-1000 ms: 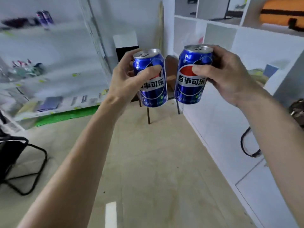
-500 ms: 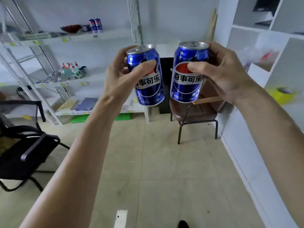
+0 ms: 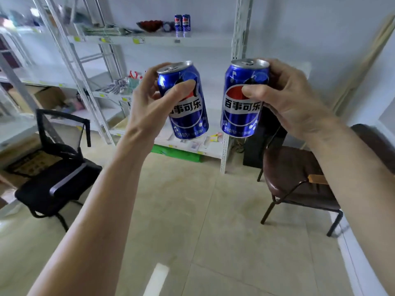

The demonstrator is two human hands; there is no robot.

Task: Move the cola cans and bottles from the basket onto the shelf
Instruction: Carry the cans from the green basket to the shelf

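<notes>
My left hand [image 3: 152,105] grips a blue cola can [image 3: 188,116], held upright and tilted slightly, at chest height. My right hand [image 3: 292,99] grips a second blue cola can [image 3: 241,112] beside it, a small gap between the two cans. Straight ahead stands a white metal shelf unit; its upper shelf [image 3: 203,38] carries two more blue cola cans [image 3: 182,22] standing side by side. The basket is out of view.
A dark red bowl [image 3: 149,25] and flat packets sit left of the cans on the upper shelf. A black office chair [image 3: 55,167] stands at the left, a brown padded chair [image 3: 299,178] at the right. Tiled floor lies between them.
The view has swung left and closer to the white shelf unit, which now fills the middle. Both hands keep holding their cans, now a little further apart.
</notes>
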